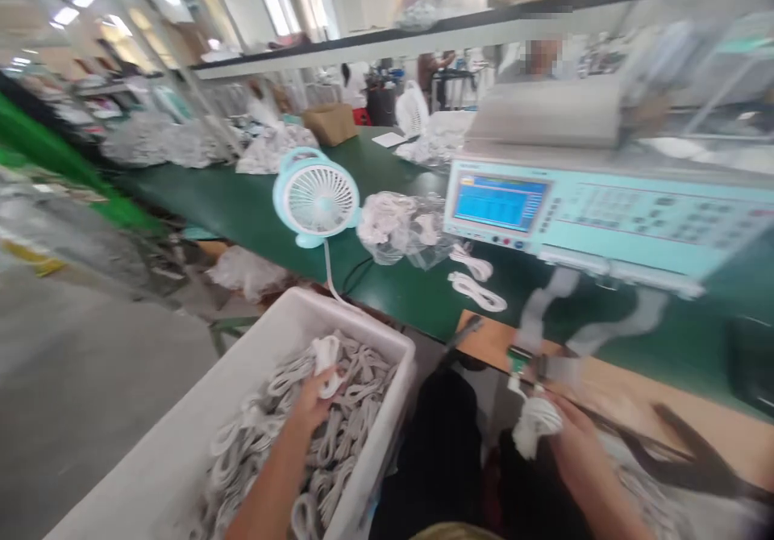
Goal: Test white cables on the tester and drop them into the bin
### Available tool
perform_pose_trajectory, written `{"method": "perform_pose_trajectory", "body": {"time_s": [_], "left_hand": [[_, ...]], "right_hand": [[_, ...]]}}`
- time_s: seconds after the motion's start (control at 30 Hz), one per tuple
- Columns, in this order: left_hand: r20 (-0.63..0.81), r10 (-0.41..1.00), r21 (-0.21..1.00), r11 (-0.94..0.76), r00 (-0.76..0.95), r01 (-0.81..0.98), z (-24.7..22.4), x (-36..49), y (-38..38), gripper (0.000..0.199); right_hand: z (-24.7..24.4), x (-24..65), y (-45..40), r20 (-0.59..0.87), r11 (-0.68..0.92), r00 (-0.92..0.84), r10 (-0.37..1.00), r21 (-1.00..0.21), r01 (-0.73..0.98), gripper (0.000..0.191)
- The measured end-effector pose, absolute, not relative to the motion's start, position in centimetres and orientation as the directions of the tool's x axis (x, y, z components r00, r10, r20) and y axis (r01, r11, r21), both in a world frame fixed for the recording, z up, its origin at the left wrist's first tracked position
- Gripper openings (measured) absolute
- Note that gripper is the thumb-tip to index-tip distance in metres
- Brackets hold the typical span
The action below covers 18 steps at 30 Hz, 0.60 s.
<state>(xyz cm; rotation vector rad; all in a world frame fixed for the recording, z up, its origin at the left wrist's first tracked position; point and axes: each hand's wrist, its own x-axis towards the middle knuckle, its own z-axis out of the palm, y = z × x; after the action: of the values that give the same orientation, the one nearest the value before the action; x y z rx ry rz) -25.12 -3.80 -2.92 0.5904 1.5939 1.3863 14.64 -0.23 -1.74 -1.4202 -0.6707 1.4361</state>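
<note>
- L side, near: left hand [315, 399] over the bin [289, 326], fingers closed round a white cable bundle [327, 355]; pile of coiled cables [363, 411] below.
- R side, near: right hand [572, 427], fingers closed on a second white bundle [538, 425], just below a green connector [518, 360]. Blur hides whether its lead is fully seated; can't tell.
- Risk: a tug on the R bundle could prob. strain or misalign that connector, b/c the lead is short and the coil's wt. hangs off it.
- Risk: L bundle could snag a neighbour's loop, as the coils lie tangled; might drag extras up or loosen a tie.
- Risk: tested/untested mix-up is poss., since loose bundles [477, 292] on the counter [417, 302] look much like the bin's.
- Materials: bin = pale, smooth, prob. plastic, w/ rounded rim. Cables = matte, bendy, folded into long ovals; R bundle bunched rounder.
- Flat grey ribbons [622, 329] run from the boxy pale-blue instrument [617, 218] twd. a tan board [487, 338], prob. wood.
- Far: round blue fan [320, 199] w/ radial grille, beside a crinkly clear bag [390, 226] w/ white cables.
</note>
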Motion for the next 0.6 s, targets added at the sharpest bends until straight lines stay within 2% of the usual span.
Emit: {"method": "perform_pose_trajectory", "body": {"time_s": [0.13, 0.3, 0.4, 0.5, 0.6], "left_hand": [[-0.33, 0.905, 0.901, 0.217, -0.268, -0.376, 0.3, -20.4, -4.5, 0.028], [-0.329, 0.939, 0.903, 0.343, 0.098, -0.259, 1.5, -8.5, -3.5, 0.056], [-0.246, 0.928, 0.906, 0.323, 0.28, -0.272, 1.3, -3.3, -1.6, 0.056], [-0.21, 0.925, 0.885, 0.318, 0.317, -0.34, 1.3, -0.4, -0.3, 0.051], [-0.233, 0.945, 0.884, 0.305, 0.23, -0.354, 1.6, 1.2, -0.3, 0.046]], "right_hand": [[-1.7, 14.1, -0.2, -0.397, -0.328, 0.147, 0.906, -0.878, -0.349, 0.035], [-1.9, 14.1, -0.7, -0.353, -0.294, 0.102, 0.93, -0.881, -0.37, 0.031], [-1.7, 14.1, -0.7, -0.329, -0.28, 0.063, 0.942, -0.877, -0.389, 0.03], [-1.4, 14.2, -0.6, -0.315, -0.264, 0.067, 0.947, -0.879, -0.397, 0.031], [-1.1, 13.9, -0.6, -0.309, -0.245, 0.097, 0.946, -0.879, -0.41, 0.036]]}}
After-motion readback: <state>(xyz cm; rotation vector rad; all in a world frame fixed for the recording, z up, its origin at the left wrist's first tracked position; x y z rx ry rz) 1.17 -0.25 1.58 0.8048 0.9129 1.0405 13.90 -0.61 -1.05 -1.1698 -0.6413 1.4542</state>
